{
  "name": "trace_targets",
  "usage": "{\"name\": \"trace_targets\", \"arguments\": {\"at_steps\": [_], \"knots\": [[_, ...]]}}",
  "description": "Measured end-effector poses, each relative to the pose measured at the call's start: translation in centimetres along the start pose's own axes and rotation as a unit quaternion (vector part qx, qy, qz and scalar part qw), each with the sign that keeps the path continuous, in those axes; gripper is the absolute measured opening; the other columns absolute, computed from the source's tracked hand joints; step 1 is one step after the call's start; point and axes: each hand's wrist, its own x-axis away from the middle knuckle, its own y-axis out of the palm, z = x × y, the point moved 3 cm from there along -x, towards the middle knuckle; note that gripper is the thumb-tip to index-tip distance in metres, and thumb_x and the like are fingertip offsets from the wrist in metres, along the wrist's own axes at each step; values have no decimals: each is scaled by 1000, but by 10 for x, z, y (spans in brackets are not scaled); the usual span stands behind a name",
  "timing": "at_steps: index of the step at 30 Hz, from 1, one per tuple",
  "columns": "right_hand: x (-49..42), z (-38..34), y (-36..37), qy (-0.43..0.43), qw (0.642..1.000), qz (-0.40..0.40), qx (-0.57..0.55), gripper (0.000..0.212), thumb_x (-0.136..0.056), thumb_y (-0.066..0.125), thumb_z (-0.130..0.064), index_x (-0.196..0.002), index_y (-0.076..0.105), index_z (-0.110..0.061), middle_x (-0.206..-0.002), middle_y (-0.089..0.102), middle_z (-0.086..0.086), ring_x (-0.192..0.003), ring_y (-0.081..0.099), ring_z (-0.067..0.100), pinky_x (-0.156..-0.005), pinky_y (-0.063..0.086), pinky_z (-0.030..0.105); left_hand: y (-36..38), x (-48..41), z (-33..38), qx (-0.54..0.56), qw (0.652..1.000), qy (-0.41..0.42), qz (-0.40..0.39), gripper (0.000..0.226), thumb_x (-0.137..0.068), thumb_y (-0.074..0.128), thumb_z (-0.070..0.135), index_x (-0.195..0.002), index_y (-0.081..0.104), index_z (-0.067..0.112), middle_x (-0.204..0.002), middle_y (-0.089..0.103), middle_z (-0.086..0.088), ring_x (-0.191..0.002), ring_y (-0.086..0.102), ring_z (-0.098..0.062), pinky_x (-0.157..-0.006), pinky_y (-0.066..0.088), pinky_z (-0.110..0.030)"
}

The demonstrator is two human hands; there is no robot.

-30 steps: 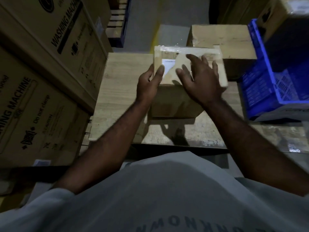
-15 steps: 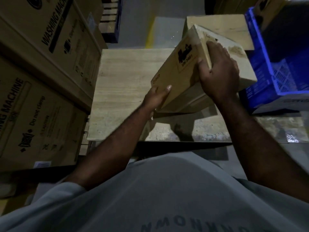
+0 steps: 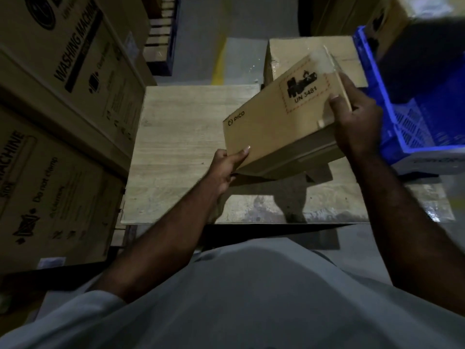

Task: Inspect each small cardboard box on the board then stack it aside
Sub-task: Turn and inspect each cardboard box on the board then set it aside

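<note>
**Left hand** (image 3: 225, 170): grip closed on the lower left corner of the small cardboard box (image 3: 276, 127). The thumb lies on the printed face and the fingers are tucked under the edge. The forearm rises from the lower left of the frame.

**Right hand** (image 3: 358, 122): grip wrapped round the box's right end. The thumb lies on the printed face beside the "UN 3481" mark, and the fingers are out of sight behind. The forearm runs down the right side of the frame.

**Box**: held in both hands right of centre, tilted, with the printed face toward the camera. The right end sits higher in the frame, and "PICO" is printed near the left end. It is held above the bench (image 3: 181, 147), with its shadow beneath.

**Bench**: pale wood, bare across the centre and left of the frame. The near edge is worn.

**Edges**:
- Blue crate (image 3: 415, 122), just beside the right hand.
- Larger carton (image 3: 297, 54), behind the box at upper centre.
- Washing-machine cartons (image 3: 75, 79), along the bench's left edge.
</note>
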Motion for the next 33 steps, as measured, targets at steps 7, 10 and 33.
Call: {"name": "trace_targets", "arguments": {"at_steps": [7, 10, 33], "knots": [[6, 27, -1, 112, 971, 5, -212, 36, -106, 50, -34, -137, 62, -21, -123, 73, -1, -112, 71, 11, -95, 59, 37, -13, 22, 41, 4, 982, 185, 40, 48, -90, 79, 20, -123, 45, 15, -126, 66, -9, -113, 68, -26, -83, 61, -36], [5, 37, 14, 179, 944, 14, -277, 33, -105, 50, -30, -134, 64, -20, -120, 76, -1, -113, 72, 15, -92, 59, 34, -20, 34, 63, -31, 963, 259, 60, 59, -79, 85, 40, -124, 49, 28, -129, 66, -8, -120, 64, -25, -100, 57, -45], [29, 14, 104, 337, 896, -230, -177, 55, -111, 27, -55, -152, 45, -24, -133, 51, -3, -117, 47, 19, -76, 37, 28, 9, 72, 96, -639, 631, 434, 69, 94, -85, 72, 60, -161, 19, 46, -173, 9, 7, -159, 7, -26, -119, 16, -56]]}}
